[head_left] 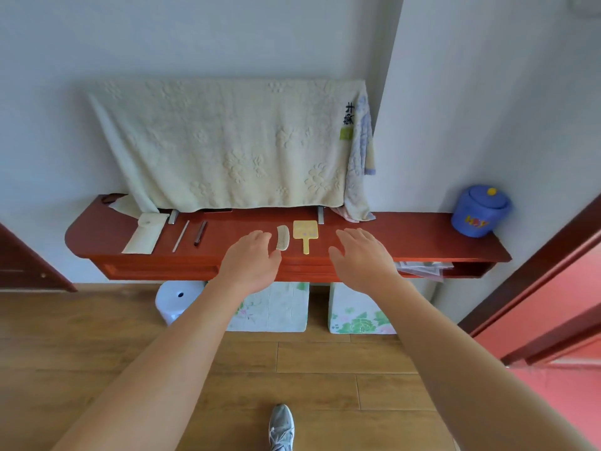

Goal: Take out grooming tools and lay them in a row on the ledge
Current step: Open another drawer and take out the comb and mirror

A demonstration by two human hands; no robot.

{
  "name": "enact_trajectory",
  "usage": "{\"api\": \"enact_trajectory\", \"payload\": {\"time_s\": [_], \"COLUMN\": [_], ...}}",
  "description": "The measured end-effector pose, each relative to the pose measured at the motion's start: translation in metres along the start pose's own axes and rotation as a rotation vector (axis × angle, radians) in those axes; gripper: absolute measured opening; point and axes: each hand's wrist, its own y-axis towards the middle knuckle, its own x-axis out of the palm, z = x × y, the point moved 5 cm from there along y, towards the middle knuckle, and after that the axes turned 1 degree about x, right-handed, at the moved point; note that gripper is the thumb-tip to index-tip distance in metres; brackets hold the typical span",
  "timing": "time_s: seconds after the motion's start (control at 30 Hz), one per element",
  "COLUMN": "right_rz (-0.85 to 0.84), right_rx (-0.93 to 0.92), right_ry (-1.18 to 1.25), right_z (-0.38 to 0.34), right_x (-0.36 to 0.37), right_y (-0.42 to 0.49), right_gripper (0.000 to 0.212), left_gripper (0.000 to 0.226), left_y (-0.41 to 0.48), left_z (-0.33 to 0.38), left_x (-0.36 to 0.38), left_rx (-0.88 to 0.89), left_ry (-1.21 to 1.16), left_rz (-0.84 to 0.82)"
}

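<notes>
Along the front edge of the red ledge point(406, 232), seen from the head camera, we hold both hands palm down with nothing in them. Our left hand point(252, 260) has its fingers loose and spread, the thumb just beside the cream comb point(282, 237); we cannot tell whether it touches. Our right hand point(361, 258) is relaxed too, near the yellow paddle mirror point(305, 234), which lies just right of the comb. Toward the ledge's left end lie a cream pouch point(144, 234), a thin white stick point(180, 236) and a dark slim tool point(200, 233), side by side. A pale towel point(227, 141) hangs over the back edge, and a blue lidded pot point(479, 211) stands at the right end.
</notes>
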Motion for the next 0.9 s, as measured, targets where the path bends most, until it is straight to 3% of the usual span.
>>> {"api": "enact_trajectory", "payload": {"time_s": [0.1,0.4,0.6,0.9], "right_rz": [-0.009,0.044,0.105,0.205], "right_rx": [-0.002,0.070,0.136,0.332], "right_ry": [0.011,0.029,0.008,-0.006], "right_z": [-0.003,0.007,0.006,0.015], "right_x": [-0.014,-0.033,-0.038,-0.034], "right_y": [-0.015,-0.039,-0.045,-0.057], "right_gripper": [0.050,0.040,0.041,0.041], "left_gripper": [0.046,0.042,0.051,0.044], "left_y": [-0.015,-0.026,-0.009,0.023], "left_z": [0.008,0.026,0.033,0.035], "left_x": [-0.013,-0.036,-0.042,-0.034], "left_rx": [0.021,0.117,0.256,0.469], "left_ry": [-0.005,-0.014,-0.011,0.038], "left_rz": [0.026,0.071,0.052,0.048]}}
